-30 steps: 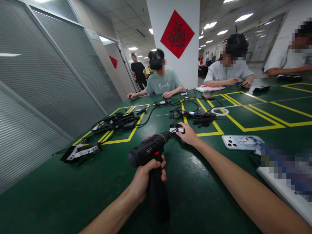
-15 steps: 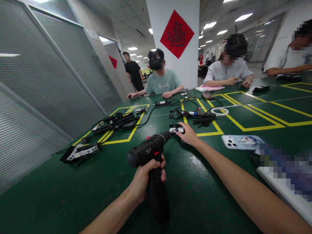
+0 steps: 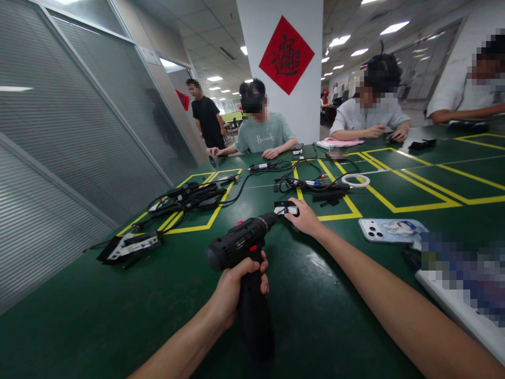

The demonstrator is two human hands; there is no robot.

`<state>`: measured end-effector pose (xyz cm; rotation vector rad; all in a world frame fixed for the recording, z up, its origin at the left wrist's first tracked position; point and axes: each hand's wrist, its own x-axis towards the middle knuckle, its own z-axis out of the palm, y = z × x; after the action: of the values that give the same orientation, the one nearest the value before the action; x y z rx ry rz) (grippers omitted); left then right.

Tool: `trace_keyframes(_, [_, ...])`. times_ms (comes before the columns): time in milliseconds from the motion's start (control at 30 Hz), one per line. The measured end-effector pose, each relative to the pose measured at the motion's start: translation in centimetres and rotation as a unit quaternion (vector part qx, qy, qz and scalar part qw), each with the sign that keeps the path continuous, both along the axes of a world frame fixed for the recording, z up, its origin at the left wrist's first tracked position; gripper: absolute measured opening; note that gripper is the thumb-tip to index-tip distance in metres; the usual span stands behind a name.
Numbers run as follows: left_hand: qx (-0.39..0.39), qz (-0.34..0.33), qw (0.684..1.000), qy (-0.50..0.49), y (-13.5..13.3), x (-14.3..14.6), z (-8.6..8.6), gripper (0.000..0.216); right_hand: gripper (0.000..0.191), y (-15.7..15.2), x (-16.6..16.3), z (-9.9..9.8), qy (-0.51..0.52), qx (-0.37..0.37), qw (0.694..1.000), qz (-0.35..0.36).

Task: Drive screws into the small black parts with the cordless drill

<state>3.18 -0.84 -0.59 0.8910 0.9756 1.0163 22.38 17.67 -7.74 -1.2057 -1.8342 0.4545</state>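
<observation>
My left hand (image 3: 232, 289) is wrapped round the grip of a black cordless drill (image 3: 236, 242). The drill points away from me and a little to the right, its chuck (image 3: 268, 221) reaching toward a small white-and-black piece (image 3: 284, 210). That piece lies on the green table under the fingers of my right hand (image 3: 303, 217), which pinch its right side. Whether the drill's tip touches the piece I cannot tell. My right fingertips are partly hidden behind it.
Black cables (image 3: 189, 197) lie tangled at the left, behind a black-and-white piece (image 3: 132, 246). More cabled tools (image 3: 315, 184) and a white ring (image 3: 355, 181) lie beyond my right hand. A phone (image 3: 390, 230) sits at the right. Several people are around the table's far side.
My hands, the drill and the small piece hold still. The seated person opposite has raised one hand slightly, and the standing person behind has shifted left.
</observation>
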Motion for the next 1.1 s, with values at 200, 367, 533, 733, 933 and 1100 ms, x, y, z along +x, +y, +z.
trace_keyframes(200, [-0.001, -0.002, 1.0, -0.002, 0.0, -0.04, -0.08, 0.018, 0.048, 0.13, -0.04, -0.14, -0.004, 0.002, 1.0, -0.006])
trace_keyframes(367, [0.001, -0.001, 1.0, 0.003, 0.03, -0.01, -0.03, 0.018, 0.046, 0.14, 0.04, -0.14, -0.003, 0.0, 1.0, -0.002])
trace_keyframes(533, [0.005, -0.004, 1.0, 0.001, 0.03, 0.04, 0.02, 0.018, 0.046, 0.16, 0.04, -0.15, -0.003, -0.003, 1.0, -0.001])
trace_keyframes(733, [0.002, -0.001, 1.0, -0.007, -0.06, 0.13, 0.26, 0.017, 0.047, 0.06, 0.01, -0.04, -0.002, -0.002, 1.0, -0.001])
trace_keyframes(933, [0.002, -0.004, 1.0, -0.013, -0.02, 0.09, 0.17, 0.019, 0.047, 0.0, 0.02, 0.07, -0.001, -0.006, 1.0, -0.005])
trace_keyframes(1100, [0.001, -0.005, 1.0, -0.015, -0.04, 0.04, 0.01, 0.018, 0.046, -0.04, 0.01, 0.1, -0.001, -0.005, 1.0, -0.003])
